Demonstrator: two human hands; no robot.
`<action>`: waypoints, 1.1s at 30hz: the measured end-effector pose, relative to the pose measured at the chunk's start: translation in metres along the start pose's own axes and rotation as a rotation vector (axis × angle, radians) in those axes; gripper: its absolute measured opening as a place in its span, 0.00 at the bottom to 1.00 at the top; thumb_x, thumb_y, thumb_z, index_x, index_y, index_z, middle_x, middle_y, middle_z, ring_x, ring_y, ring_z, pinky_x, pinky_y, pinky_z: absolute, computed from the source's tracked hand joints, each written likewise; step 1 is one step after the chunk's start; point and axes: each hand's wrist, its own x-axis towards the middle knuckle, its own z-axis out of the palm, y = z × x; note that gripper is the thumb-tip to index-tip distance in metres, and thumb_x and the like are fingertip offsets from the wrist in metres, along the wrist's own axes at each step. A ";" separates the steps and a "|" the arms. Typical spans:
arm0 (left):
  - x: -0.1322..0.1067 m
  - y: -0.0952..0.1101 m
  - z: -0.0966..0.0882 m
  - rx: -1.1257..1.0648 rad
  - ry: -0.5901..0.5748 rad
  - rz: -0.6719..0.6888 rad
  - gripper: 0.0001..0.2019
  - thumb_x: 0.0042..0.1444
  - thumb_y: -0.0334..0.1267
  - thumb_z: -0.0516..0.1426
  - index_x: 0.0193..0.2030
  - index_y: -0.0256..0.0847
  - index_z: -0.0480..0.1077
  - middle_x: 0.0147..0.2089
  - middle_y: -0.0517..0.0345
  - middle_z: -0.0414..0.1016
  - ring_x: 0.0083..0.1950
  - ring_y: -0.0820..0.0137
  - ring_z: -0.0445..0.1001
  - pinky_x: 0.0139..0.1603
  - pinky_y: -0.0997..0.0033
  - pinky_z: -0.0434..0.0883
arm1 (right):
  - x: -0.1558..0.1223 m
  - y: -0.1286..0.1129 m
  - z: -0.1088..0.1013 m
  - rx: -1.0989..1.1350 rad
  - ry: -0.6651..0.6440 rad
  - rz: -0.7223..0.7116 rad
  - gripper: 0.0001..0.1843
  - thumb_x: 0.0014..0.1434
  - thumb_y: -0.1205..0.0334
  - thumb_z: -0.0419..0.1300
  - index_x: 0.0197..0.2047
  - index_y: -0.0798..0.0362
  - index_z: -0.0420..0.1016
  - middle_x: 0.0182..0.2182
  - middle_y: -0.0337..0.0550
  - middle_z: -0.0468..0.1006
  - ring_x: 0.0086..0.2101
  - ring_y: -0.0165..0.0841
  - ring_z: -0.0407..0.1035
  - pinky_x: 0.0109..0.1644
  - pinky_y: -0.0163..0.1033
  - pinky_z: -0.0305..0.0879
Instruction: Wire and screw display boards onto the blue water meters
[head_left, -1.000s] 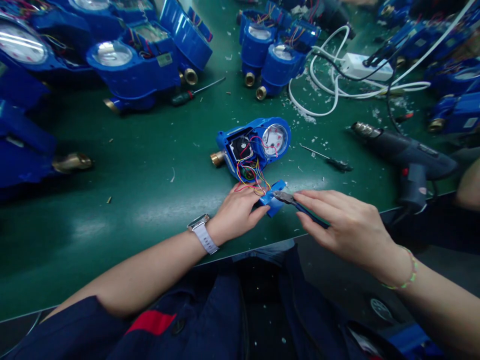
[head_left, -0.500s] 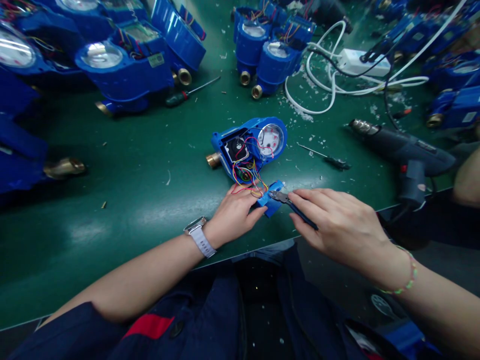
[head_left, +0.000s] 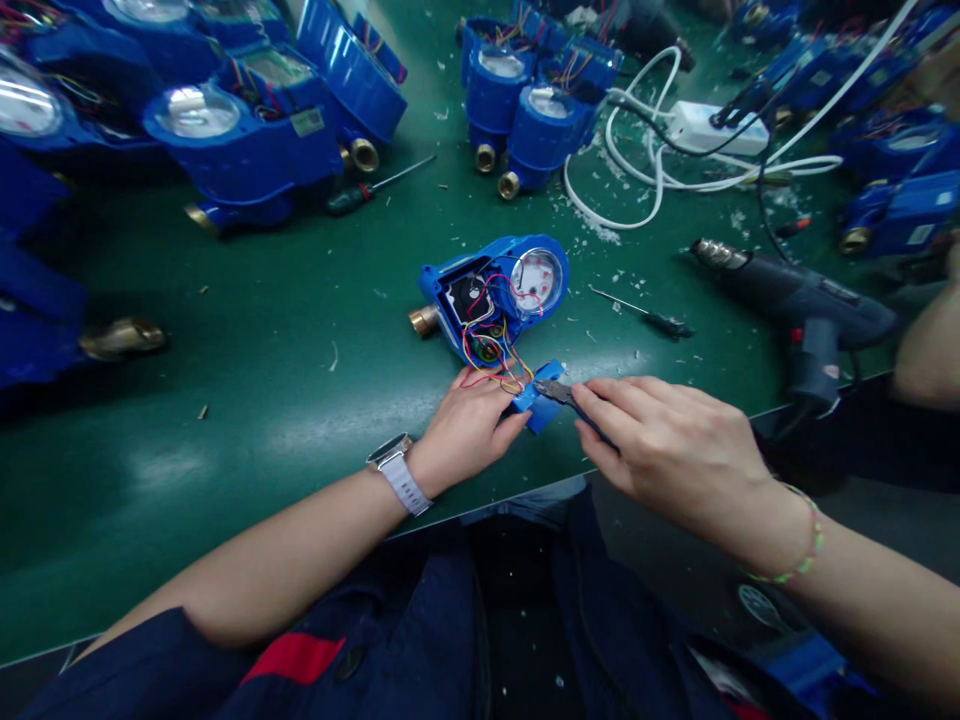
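An opened blue water meter lies on the green table, its dial up and coloured wires spilling toward me. My left hand, with a watch on the wrist, is closed on a small blue cover piece joined to those wires. My right hand grips small pliers, whose jaws touch the blue piece.
Several blue meters are stacked at the far left, more at the far centre and right. A heat gun, a small screwdriver, another screwdriver and a white power strip with cables lie around. Another person's arm is at the right edge.
My right hand and the pliers have slid slightly left toward the blue piece. The view has drifted a little; the left hand keeps its hold.
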 end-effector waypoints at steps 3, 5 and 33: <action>0.000 0.000 0.000 -0.002 -0.002 0.008 0.14 0.63 0.35 0.56 0.54 0.39 0.71 0.58 0.49 0.77 0.66 0.55 0.68 0.66 0.41 0.64 | 0.000 -0.001 0.000 0.036 0.001 -0.021 0.10 0.62 0.64 0.59 0.44 0.58 0.79 0.37 0.43 0.81 0.32 0.37 0.73 0.33 0.42 0.62; 0.000 0.000 0.000 0.002 -0.003 0.010 0.13 0.63 0.35 0.56 0.54 0.38 0.71 0.58 0.48 0.77 0.66 0.55 0.68 0.66 0.40 0.63 | 0.000 -0.001 0.000 0.033 0.002 -0.012 0.10 0.62 0.64 0.59 0.43 0.58 0.79 0.37 0.43 0.82 0.32 0.37 0.73 0.32 0.42 0.61; 0.001 0.001 0.000 0.004 -0.006 0.001 0.14 0.62 0.34 0.57 0.54 0.38 0.71 0.58 0.47 0.76 0.66 0.55 0.68 0.66 0.40 0.62 | 0.000 -0.004 -0.002 0.103 -0.032 -0.015 0.10 0.61 0.64 0.60 0.44 0.57 0.79 0.39 0.44 0.82 0.32 0.36 0.74 0.33 0.40 0.63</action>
